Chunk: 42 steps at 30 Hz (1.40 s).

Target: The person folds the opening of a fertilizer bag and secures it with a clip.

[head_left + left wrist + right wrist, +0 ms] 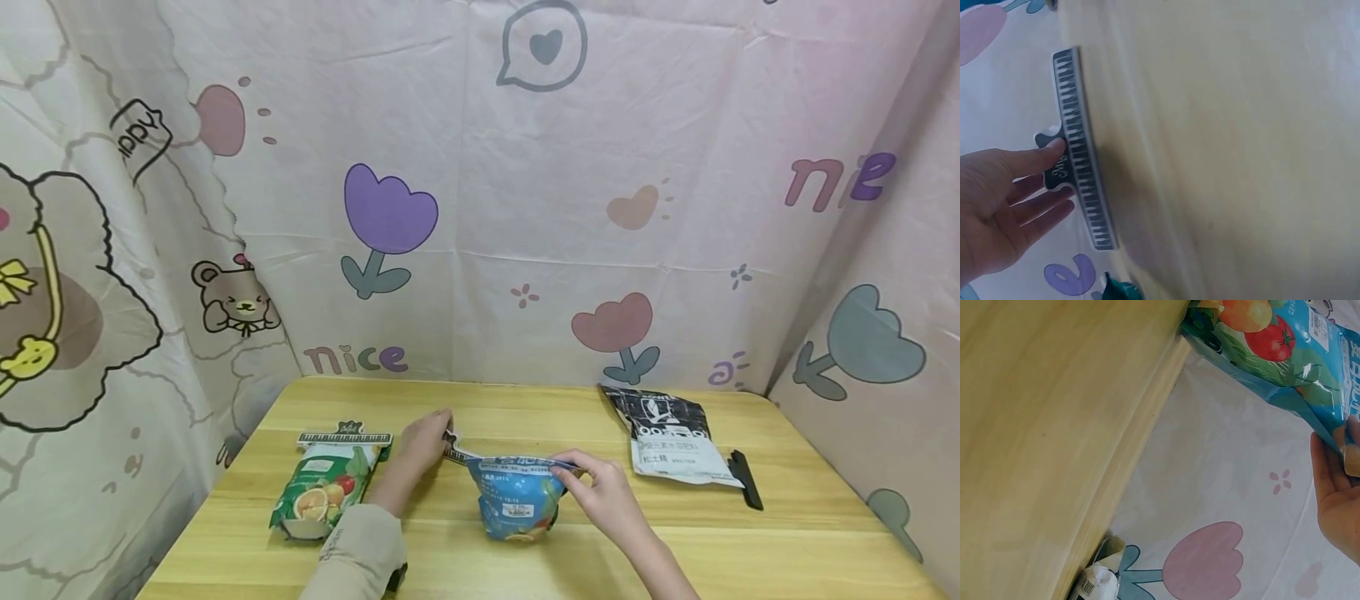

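Note:
My left hand [423, 442] pinches a sealing clip [1082, 150] by its dark handle, thumb on the near side. The clip is long and flat with a piano-key pattern. In the head view, its end lies close to the left top corner of a blue bag [517, 500]. Fruit and vegetables are printed on that bag [1310, 362], seen from the other side in the right wrist view. My right hand [609, 497] pinches the bag's right top corner between thumb and fingers. The bag stands upright with its top edge stretched sideways.
Left of my left arm lies a green bag [330, 492] with a similar piano-key clip [345, 438] across its top. At the back right is a black-and-white bag [678, 446], with a black clip [746, 481] by its lower edge. A dark object [397, 577] shows beside my left sleeve.

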{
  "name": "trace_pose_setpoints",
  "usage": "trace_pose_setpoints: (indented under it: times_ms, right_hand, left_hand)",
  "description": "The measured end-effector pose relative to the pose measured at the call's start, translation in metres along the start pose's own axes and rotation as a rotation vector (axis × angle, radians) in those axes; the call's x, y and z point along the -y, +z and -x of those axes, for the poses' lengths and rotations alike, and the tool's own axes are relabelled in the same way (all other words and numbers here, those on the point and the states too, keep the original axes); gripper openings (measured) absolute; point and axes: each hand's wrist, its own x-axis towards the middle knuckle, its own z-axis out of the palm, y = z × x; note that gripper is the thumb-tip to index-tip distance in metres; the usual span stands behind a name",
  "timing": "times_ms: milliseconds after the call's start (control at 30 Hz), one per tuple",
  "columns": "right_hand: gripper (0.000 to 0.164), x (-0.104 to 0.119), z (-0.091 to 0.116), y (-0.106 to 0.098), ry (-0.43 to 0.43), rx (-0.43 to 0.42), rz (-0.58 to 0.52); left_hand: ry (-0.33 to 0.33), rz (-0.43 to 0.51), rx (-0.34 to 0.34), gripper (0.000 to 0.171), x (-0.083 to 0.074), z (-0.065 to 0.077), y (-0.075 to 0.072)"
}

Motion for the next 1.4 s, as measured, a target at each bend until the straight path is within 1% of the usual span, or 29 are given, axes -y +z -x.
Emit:
trace_pose_setpoints:
  times_ms: [167,233,367,467,533,667,800,967,1100,1233,1300,1400]
  right_hand:
    - [0.016,0.0,0.0,0.0,0.001,0.014,0.007]
    - [0.016,0.001,-0.001,0.0,0.003,0.017,0.008]
    - [0.018,0.001,0.0,0.0,0.016,0.014,0.004]
    - [0.02,0.002,0.0,0.0,0.024,0.006,0.002]
    - [0.02,0.002,0.0,0.0,0.025,0.001,0.003]
    - [0.02,0.002,0.0,0.0,0.02,-0.002,0.001]
    - [0.02,0.002,0.0,0.0,0.017,-0.001,0.001]
    - [0.02,0.003,0.0,0.0,0.036,0.006,0.004]
    - [0.021,0.002,0.0,0.001,0.044,0.01,-0.001]
    - [0.021,0.002,0.001,0.001,0.036,0.007,-0.001]
    - [0.02,0.002,0.001,0.001,0.032,0.004,0.001]
    - [0.018,0.002,0.001,0.001,0.027,0.001,0.005]
  left_hand:
    - [0.01,0.058,0.027,0.022,0.003,0.005,-0.009]
    - [0.027,0.074,0.025,0.023,0.005,0.006,-0.011]
    - [0.04,0.1,0.034,0.023,0.005,0.008,-0.013]
    - [0.036,0.121,0.035,0.02,0.003,0.009,-0.016]
    - [0.031,0.137,0.021,0.022,0.001,0.01,-0.019]
    - [0.007,0.207,-0.031,0.029,-0.004,0.009,-0.026]
    - [-0.02,0.298,-0.086,0.026,-0.012,0.007,-0.036]
    - [-0.033,0.436,-0.164,0.025,-0.027,0.009,-0.054]
    - [-0.005,0.568,-0.247,0.025,-0.041,0.015,-0.07]
    - [0.045,0.691,-0.348,0.029,-0.055,0.022,-0.088]
    - [0.053,0.747,-0.37,0.03,-0.061,0.026,-0.097]
    - [0.047,0.824,-0.362,0.03,-0.069,0.031,-0.11]
